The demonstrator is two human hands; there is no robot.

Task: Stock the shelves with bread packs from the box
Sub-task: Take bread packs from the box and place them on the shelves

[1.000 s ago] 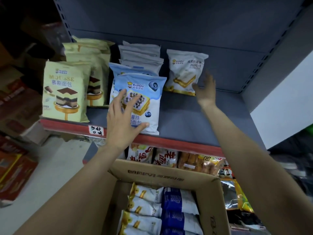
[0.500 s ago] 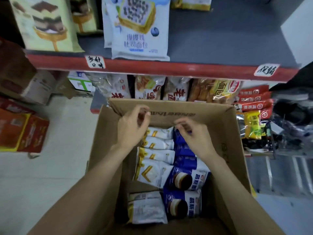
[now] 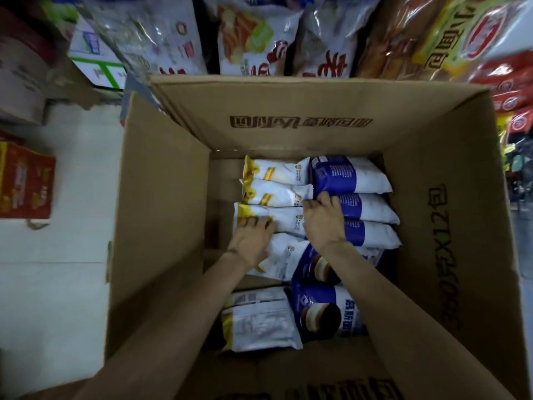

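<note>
**shelfrat:** ok so where are we at here? Looks like the picking-up step to us, not the shelving one. Both hands are down inside the cardboard box (image 3: 161,197), right in the stack of bread packs.

**crumbwatch:** yep, agreed. The left hand (image 3: 251,239) sits on the yellow-and-white pack (image 3: 277,219), third one down the left column, fingers curled over its yellow end, so we read it as gripping that pack. The right hand (image 3: 324,219) is at the seam where the yellow column meets the blue-and-white packs (image 3: 363,207), fingertips hooked around the white edge of a pack there. Which pack exactly, we can't tell, the fingers hide it.

**shelfrat:** so nothing lifted yet?

**crumbwatch:** as far as we can see, no, every pack lies in the box. Plenty left too: two columns at the far end, plus a few loose ones nearer us, like the white pack with its label side up (image 3: 259,319) and a blue pack with the cake picture (image 3: 326,313).

**shelfrat:** next move then?

**crumbwatch:** we're guessing: get a firm grip, pull the pack(s) straight up past the box walls, then carry them up to the shelf. The snack bags on the lower shelf (image 3: 253,36) hang right over the far flap, so we'd steer clear of those. The packs are soft and puffy, so no squeezing hard.
</note>
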